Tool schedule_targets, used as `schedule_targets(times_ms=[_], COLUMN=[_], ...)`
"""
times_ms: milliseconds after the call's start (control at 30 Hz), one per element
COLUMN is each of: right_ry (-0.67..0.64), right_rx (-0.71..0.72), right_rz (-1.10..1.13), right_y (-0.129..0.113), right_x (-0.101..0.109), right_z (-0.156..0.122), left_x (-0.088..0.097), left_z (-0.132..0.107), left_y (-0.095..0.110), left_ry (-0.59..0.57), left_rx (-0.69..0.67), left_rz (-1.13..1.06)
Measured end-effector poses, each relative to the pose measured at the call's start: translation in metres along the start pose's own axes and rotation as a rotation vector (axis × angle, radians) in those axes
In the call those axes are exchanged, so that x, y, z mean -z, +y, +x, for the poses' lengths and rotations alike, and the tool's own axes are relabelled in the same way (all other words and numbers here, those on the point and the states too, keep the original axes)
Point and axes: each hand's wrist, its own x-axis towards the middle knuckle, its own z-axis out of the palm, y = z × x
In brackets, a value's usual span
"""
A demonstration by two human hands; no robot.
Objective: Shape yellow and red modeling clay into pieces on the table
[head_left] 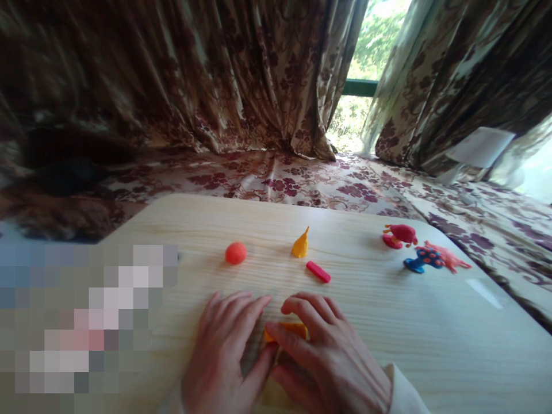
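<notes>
- Two bare hands work low in the centre of the frame, over one pale, wood-grained surface [176, 230].
- One orange-yellow clay block [296, 330] sits between them at lower centre, partly covered by fingers.
- The left hand [222, 348] lies palm down, its fingers stretched out and loosely side by side, the thumb held apart with its tip at the block's near side.
- The right hand [334, 348] arches over the block with bent fingers, one lying across the block's left end; I can't tell from here whether it pinches.
- Three loose pieces lie beyond the hands: one red-orange ball [236, 253] left of centre, one yellow teardrop-shaped piece [301, 245] with its tip pointing up, and one pink stick [318, 272] lying aslant just below it.
- Three small figures cluster at the right: one crimson [403, 234], one blue with red dots [426, 257], one coral [452, 259]; the last two overlap in my view.
- The far edge crosses mid-frame and the right edge slants to the lower right, with the figures near that upper right corner.
- There's bare room right of the right hand, between stick and figures, and left of the ball; the lower left is masked by coarse blocks.
- Past the edge, one patterned cloth [280, 178] spreads below floral curtains [259, 86]; one white lamp [480, 146] stands upper right.
</notes>
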Motion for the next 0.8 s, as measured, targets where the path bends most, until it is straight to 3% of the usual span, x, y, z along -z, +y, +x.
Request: schedule_targets(times_ms=[267,533,800], right_ry=[0.137,0.069,0.155], right_rx=[-0.042,-0.085,-0.084], right_rz=[-0.013,0.034,0.080], right_y=[0.010,0.011,0.018], right_x=[0.007,0.011,0.015], right_z=[-0.015,-0.014,-0.017], left_x=[0.001,0.002,0.004], left_z=[-0.001,0.000,0.002], left_y=[-0.002,-0.002,-0.004], left_ry=[-0.003,-0.087,-0.076], left_rx=[-0.021,-0.036,-0.054], left_rz=[-0.023,-0.027,-0.012])
